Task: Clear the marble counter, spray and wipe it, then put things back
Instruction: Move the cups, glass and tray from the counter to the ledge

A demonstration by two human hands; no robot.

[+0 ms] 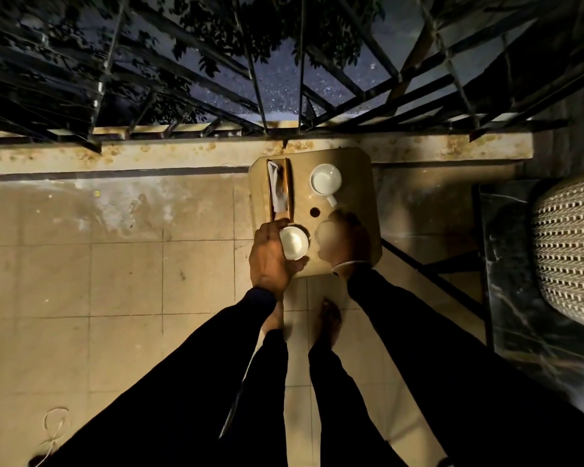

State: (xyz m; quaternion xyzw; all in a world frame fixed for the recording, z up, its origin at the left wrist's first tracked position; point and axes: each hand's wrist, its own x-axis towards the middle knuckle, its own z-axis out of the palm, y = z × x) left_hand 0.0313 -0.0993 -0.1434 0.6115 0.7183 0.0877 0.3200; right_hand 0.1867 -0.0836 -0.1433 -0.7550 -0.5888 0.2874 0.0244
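I look straight down at a small tan plastic stool (361, 183) standing on a tiled balcony floor. My left hand (268, 256) grips a white cup (294, 242) over the stool's near left corner. My right hand (346, 244) is blurred and curls around a second, blurred white cup (324, 235) at the near right. A third white cup (326, 179) with its handle toward me stands at the stool's far right. A narrow wooden holder (279, 188) with something white in it lies along the stool's left side.
A black marble counter (509, 298) runs along the right edge, with a woven mat or basket (573, 244) on it. Black iron railings (284, 96) close off the far side above a stained ledge. My bare feet (329, 321) stand just before the stool.
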